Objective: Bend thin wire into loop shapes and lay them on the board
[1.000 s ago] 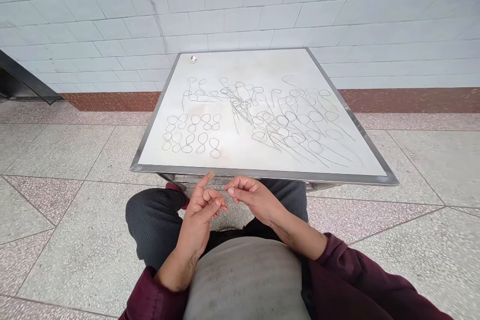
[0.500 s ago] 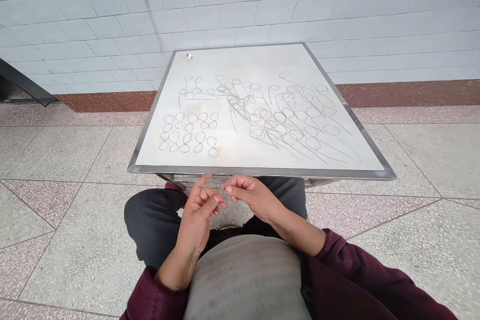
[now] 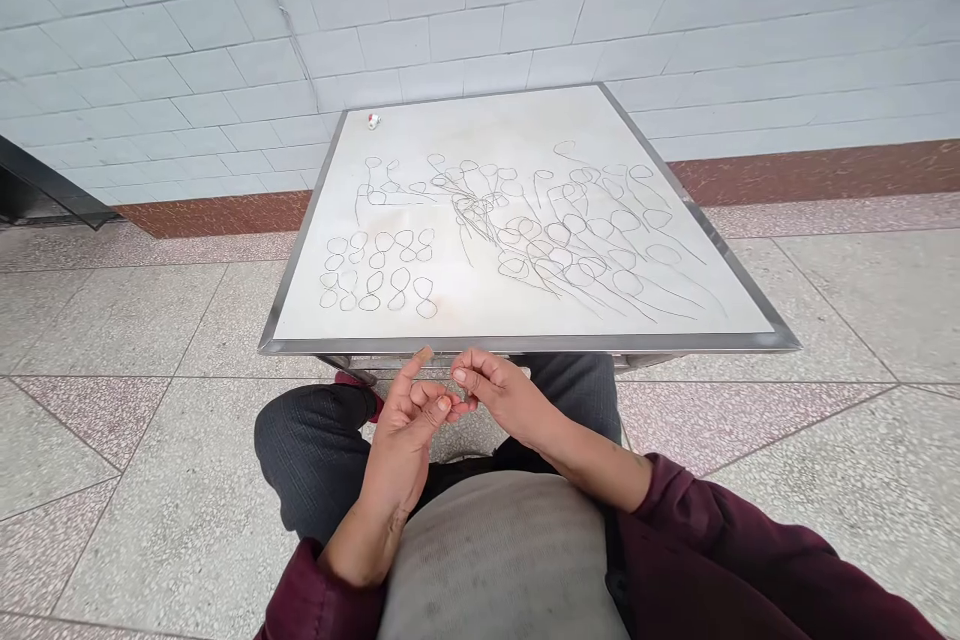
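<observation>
Just in front of the table's near edge, my left hand (image 3: pixel 412 420) is pinched closed at thumb and fingers, its index finger raised. My right hand (image 3: pixel 499 388) meets it from the right, thumb and index finger pressed together. Whatever lies between the fingertips is too thin to make out. On the white table (image 3: pixel 465 310), several wire figure-eights (image 3: pixel 425 297) lie in two rows at the left. Many single-loop wires with long tails (image 3: pixel 626 282) spread over the middle and right, some overlapping in a bunch (image 3: pixel 476 210).
A small red and white object (image 3: pixel 373 122) lies at the table's far left corner. The tiled wall (image 3: pixel 480 20) stands behind the table. My knees are under and beside the near edge.
Both hands have come closer together, the left one shifting slightly right. The thin wire seen between them earlier is now hard to see. The view has tilted a little.
</observation>
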The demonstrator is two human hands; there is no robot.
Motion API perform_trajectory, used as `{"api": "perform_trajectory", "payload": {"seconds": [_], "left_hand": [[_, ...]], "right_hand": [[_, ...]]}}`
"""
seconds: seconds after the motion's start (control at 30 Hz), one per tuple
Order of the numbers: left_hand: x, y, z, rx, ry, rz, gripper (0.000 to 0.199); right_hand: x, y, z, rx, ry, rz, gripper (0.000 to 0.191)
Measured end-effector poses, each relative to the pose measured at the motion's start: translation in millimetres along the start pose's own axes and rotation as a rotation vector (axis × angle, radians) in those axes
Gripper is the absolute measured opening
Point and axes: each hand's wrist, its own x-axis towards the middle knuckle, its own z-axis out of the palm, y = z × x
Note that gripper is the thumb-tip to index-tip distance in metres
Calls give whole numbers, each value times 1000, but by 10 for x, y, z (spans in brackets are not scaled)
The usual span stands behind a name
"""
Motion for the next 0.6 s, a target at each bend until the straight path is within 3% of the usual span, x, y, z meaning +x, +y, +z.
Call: {"api": "perform_trajectory", "payload": {"seconds": [0.2, 0.47, 0.6], "left_hand": [[-1, -20, 7, 49, -15, 76, 66], [-12, -9, -11, 167, -7, 111, 60], [-22, 1, 11, 178, 68, 146, 62]], "right_hand": [[-6, -50, 23, 43, -13, -2, 33], [-8, -56, 6, 2, -11, -36, 30], [-37, -82, 34, -17, -32, -58, 27]]}}
